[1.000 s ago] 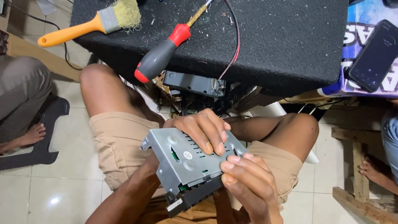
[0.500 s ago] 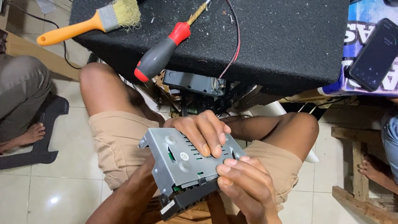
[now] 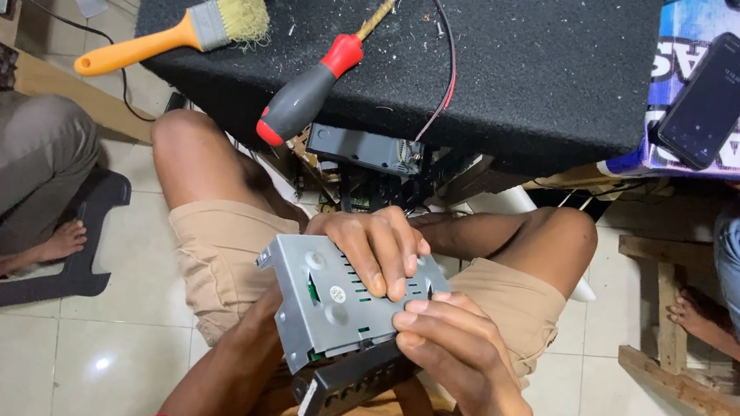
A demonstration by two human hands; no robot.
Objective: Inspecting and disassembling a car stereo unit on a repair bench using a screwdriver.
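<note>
Gripping grey metal stereo chassis (image 3: pixel 330 302) w/ both hands: left hand (image 3: pixel 377 245) atop, right hand (image 3: pixel 454 369) at near edge.

We find open room over our bare thighs either side of the grey metal chassis (image 3: pixel 330 302), which our left hand (image 3: pixel 375 246) and right hand (image 3: pixel 454 369) grip over our lap. Ahead, the black workbench edge (image 3: pixel 527 152) blocks the way, with a screwdriver (image 3: pixel 314 88) and paintbrush (image 3: pixel 175 34) overhanging it. Neighbours' legs close both flanks
</note>
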